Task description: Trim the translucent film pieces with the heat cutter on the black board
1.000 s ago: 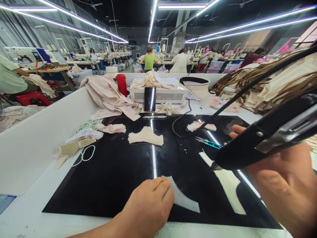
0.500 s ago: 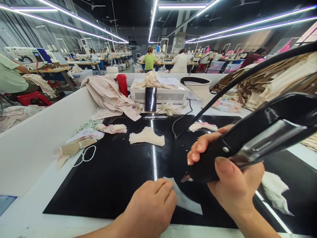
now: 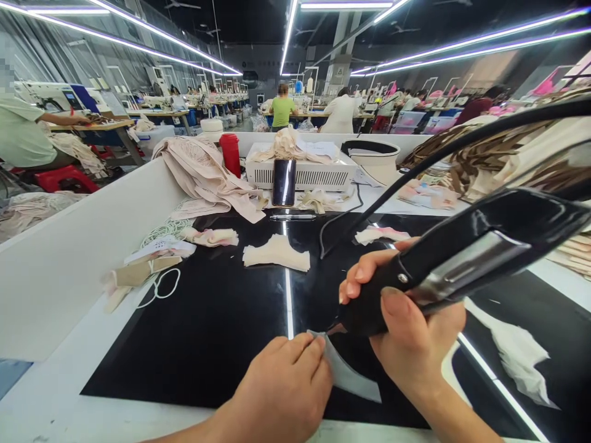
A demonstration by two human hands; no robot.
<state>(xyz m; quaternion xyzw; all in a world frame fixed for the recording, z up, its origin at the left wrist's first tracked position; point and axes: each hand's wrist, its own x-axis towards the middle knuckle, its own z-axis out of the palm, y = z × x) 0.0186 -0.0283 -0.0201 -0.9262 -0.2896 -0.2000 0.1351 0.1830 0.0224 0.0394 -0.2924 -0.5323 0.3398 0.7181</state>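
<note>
My right hand (image 3: 410,326) is wrapped round a black corded hand tool (image 3: 466,252) with a silver lever along its side. Its small metal tip points down and left, at the upper edge of a grey curved piece (image 3: 351,375) that looks like thin fabric. My left hand (image 3: 286,381), fingers closed together, grips that piece and presses it against the black mat (image 3: 184,344). The tip is very close to the left fingertips; whether it touches the piece I cannot tell. Beyond them lies a stack of cream fabric pieces (image 3: 276,253).
Cream scraps (image 3: 517,351) lie on the right of the mat. At the back stand a phone (image 3: 284,183), a white vented box (image 3: 323,178) and a red cup (image 3: 229,155). A black cable (image 3: 415,169) arches over the right side. A person (image 3: 23,132) sits at the left.
My right hand has moved left with the hand tool, bringing its tip from beside the grey piece to its upper edge. My left hand stays in place on the piece.
</note>
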